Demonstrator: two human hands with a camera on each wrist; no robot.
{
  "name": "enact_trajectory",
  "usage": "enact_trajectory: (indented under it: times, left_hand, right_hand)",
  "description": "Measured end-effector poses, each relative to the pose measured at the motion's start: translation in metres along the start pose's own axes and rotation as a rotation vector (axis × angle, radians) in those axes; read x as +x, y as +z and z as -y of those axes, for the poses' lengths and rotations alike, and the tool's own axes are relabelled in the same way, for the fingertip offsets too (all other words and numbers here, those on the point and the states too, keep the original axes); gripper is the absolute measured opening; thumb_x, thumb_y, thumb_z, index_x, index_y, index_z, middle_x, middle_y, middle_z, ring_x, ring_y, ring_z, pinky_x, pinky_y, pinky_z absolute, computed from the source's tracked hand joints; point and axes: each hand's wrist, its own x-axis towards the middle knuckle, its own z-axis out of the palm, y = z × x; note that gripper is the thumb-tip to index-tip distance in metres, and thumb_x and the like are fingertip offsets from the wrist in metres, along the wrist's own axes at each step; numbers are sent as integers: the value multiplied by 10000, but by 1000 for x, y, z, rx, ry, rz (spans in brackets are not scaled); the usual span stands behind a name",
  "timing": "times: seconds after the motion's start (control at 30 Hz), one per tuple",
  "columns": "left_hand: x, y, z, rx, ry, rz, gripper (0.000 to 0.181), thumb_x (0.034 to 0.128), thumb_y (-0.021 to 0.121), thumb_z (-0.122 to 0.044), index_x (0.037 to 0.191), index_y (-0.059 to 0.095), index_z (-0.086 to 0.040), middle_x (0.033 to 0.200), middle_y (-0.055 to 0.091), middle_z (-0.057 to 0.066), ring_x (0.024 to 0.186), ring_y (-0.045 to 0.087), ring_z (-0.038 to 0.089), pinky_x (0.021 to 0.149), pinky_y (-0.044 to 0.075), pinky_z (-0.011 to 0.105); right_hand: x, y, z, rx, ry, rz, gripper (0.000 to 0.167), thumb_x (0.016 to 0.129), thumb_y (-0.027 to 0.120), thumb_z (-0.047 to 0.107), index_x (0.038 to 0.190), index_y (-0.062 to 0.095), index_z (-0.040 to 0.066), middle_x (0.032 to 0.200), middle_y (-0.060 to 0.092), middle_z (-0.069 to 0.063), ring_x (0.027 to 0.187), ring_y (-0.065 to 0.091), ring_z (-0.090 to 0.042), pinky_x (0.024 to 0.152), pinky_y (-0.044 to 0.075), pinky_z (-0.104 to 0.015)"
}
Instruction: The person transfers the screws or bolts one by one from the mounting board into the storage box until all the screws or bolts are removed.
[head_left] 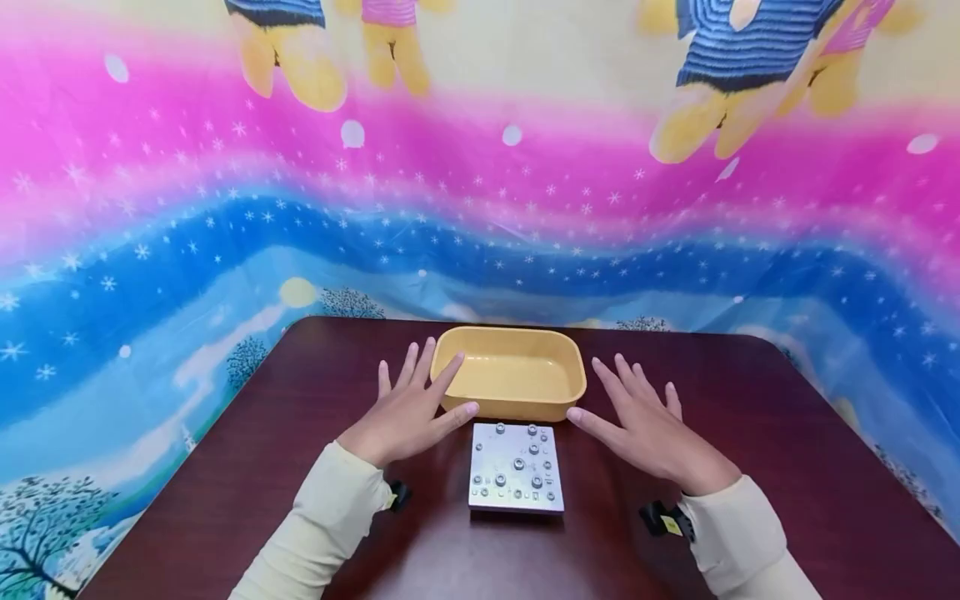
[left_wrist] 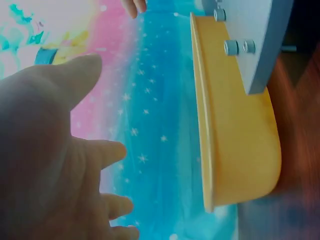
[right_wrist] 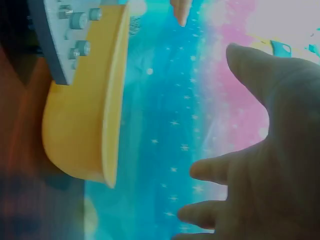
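On the dark surface (head_left: 315,375) sits a yellow tub (head_left: 517,410). The left hand (head_left: 408,418) and right hand (head_left: 651,427) are spread wide, holding nothing. Between them, just in front of the tub, is a silver plate (head_left: 512,445) with little bolts (head_left: 519,464).

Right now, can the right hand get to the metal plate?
Probably yes: the right hand is spread and empty, and the head view shows nothing between it and the plate.

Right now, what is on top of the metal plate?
Bolts of different sizes stand on the metal plate; finer details between them are too small to read. The surface beneath their heads is covered.
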Motion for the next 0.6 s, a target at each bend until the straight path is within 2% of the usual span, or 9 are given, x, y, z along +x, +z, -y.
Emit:
enact_trajectory:
  times: [0.17, 0.33, 0.43, 0.53, 0.6]
  left_hand:
    - [8, 3, 14, -112, 9, -5, 798, 909, 323, -711, 1552, 63, -316, 1597, -144, 82, 1445, -166, 285, 1117, -48, 611]
    - [22, 14, 31, -324, -11, -28, 778, 904, 354, -705, 1518, -25, -415, 1588, -182, -3, 1445, -163, 210, 1133, 57, 591]
    - [33, 23, 41, -492, -33, -59, 758, 921, 409, -653, 1504, -32, -450, 1588, -164, -60, 1457, -114, 202, 1121, 96, 610]
    - [44, 31, 48, -652, -48, -102, 763, 932, 461, -596, 1514, -6, -434, 1594, -123, -85, 1467, -62, 206, 1127, 90, 599]
    - [49, 37, 52, -742, -70, -130, 762, 935, 483, -566, 1517, 10, -432, 1597, -98, -102, 1469, -39, 197, 1135, 81, 583]
  right_hand:
    - [13, 9, -6, 59, 14, 6, 899, 871, 436, 712, 1559, 146, 212, 1607, 13, -156, 1449, -2, -420, 1044, -24, -714]
    - [29, 23, -16, 168, 17, -8, 856, 888, 437, 688, 1558, 139, 246, 1609, -30, -137, 1449, 19, -417, 1039, 40, -734]
    - [41, 35, -23, 286, 23, -10, 818, 903, 438, 664, 1555, 159, 255, 1613, -40, -98, 1448, 61, -414, 1050, 110, -715]
    - [54, 46, -32, 478, 52, -4, 773, 927, 443, 621, 1552, 181, 250, 1616, -52, -44, 1448, 104, -396, 1084, 169, -651]
    - [60, 53, -38, 606, 68, -15, 744, 944, 448, 585, 1548, 208, 223, 1617, -39, -25, 1456, 96, -364, 1110, 161, -610]
